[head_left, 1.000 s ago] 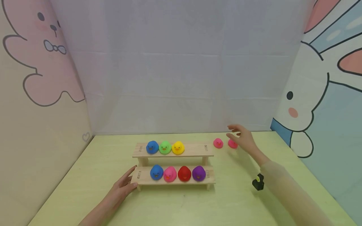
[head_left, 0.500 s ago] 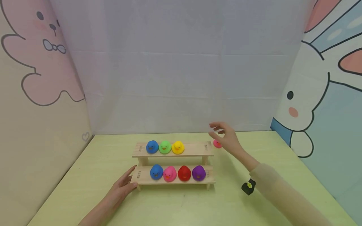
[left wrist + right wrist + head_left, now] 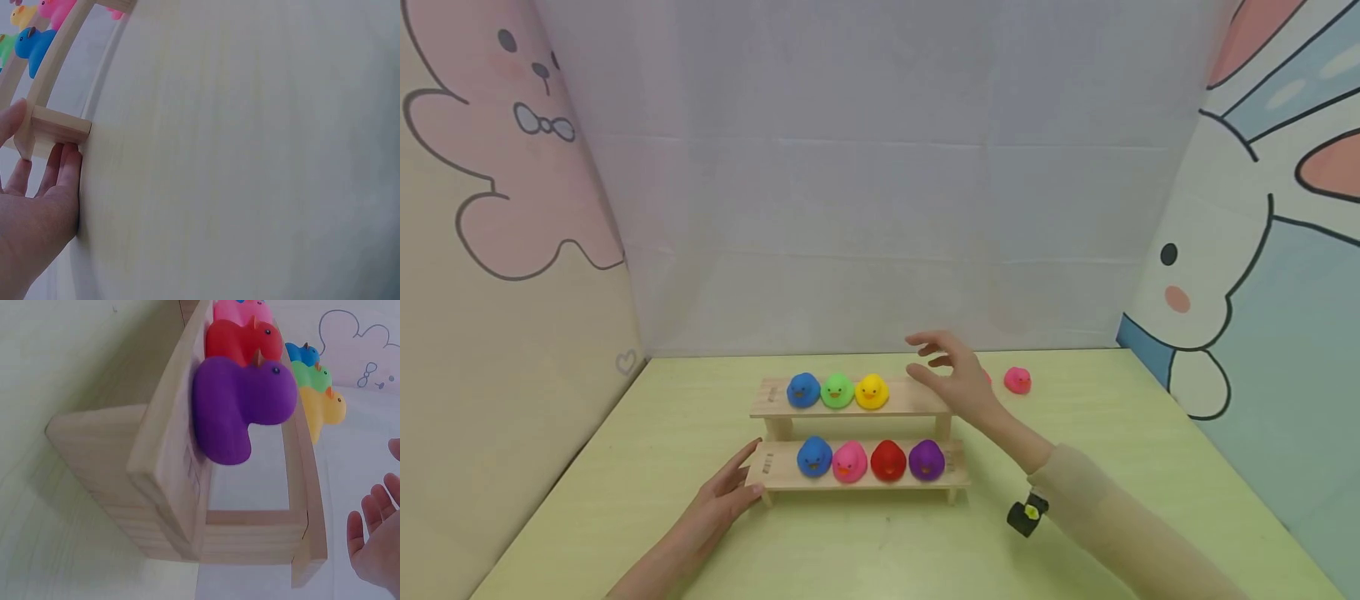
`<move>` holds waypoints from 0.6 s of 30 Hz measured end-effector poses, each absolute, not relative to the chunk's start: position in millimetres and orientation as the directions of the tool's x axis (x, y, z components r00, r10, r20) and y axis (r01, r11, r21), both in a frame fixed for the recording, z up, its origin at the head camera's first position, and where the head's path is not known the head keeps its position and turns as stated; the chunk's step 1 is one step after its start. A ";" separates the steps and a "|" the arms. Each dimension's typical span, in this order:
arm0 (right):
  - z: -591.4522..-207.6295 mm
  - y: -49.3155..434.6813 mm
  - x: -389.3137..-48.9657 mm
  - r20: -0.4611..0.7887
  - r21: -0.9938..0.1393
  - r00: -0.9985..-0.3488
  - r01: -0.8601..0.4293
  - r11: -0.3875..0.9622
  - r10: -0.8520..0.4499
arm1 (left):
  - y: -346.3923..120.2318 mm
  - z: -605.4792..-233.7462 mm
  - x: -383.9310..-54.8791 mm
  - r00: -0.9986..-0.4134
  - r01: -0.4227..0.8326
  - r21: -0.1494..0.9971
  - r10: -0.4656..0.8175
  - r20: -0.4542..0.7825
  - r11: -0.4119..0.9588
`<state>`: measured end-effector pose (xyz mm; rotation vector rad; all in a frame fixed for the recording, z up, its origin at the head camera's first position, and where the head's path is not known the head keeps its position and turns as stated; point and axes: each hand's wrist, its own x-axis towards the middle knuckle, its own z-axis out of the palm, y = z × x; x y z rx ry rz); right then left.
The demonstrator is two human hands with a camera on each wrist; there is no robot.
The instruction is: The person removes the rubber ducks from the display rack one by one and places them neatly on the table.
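Note:
A two-tier wooden stand (image 3: 782, 475) bears rubber ducks. Its upper board holds a blue duck (image 3: 803, 390), a green duck (image 3: 837, 391) and a yellow duck (image 3: 872, 392). Along the lower board sit a blue duck (image 3: 814, 457), pink duck (image 3: 849, 462), red duck (image 3: 888, 461) and purple duck (image 3: 927, 460). My left hand (image 3: 715, 508) grips the stand's lower left end, thumb in front and fingers behind, as the left wrist view shows. Over the upper board's right end, my right hand (image 3: 958, 379) is raised with fingers loosely bent and nothing between them.
On the table behind the stand's right end is a pink duck (image 3: 1017, 381); a second one is mostly hidden behind my right hand. A black wrist camera (image 3: 1027, 515) hangs below the right sleeve. A pale wall (image 3: 820, 250) closes off the back.
My right hand has moved left, from over the two loose pink ducks to the upper board's right end, holding nothing. The left hand and the ducks have stayed in place.

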<state>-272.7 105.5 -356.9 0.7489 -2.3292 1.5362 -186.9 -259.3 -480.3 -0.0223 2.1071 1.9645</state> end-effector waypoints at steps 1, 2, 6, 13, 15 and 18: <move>-360.7 103.0 -274.6 0.468 -0.783 -0.838 -0.541 0.308 -0.282 | -259.3 -480.2 -186.9 -0.966 -0.188 0.978 0.165 -0.200 0.085; -365.1 101.1 -277.1 0.463 -0.787 -0.840 -0.536 0.306 -0.283 | -259.3 -479.9 -186.9 -0.965 -0.189 0.978 0.166 -0.202 0.086; -373.6 92.0 -279.2 0.452 -0.794 -0.845 -0.527 0.302 -0.287 | -259.5 -478.3 -186.5 -0.964 -0.201 0.975 0.158 -0.214 0.093; -381.8 77.1 -276.3 0.444 -0.798 -0.836 -0.533 0.281 -0.324 | -259.0 -477.6 -186.3 -0.964 -0.200 0.974 0.155 -0.215 0.107; -383.5 74.0 -275.5 0.427 -0.807 -0.839 -0.521 0.276 -0.336 | -258.9 -477.7 -186.1 -0.964 -0.197 0.975 0.159 -0.212 0.105; -385.3 71.6 -275.2 0.387 -0.833 -0.853 -0.487 0.264 -0.351 | -258.9 -477.8 -186.4 -0.965 -0.194 0.976 0.161 -0.209 0.102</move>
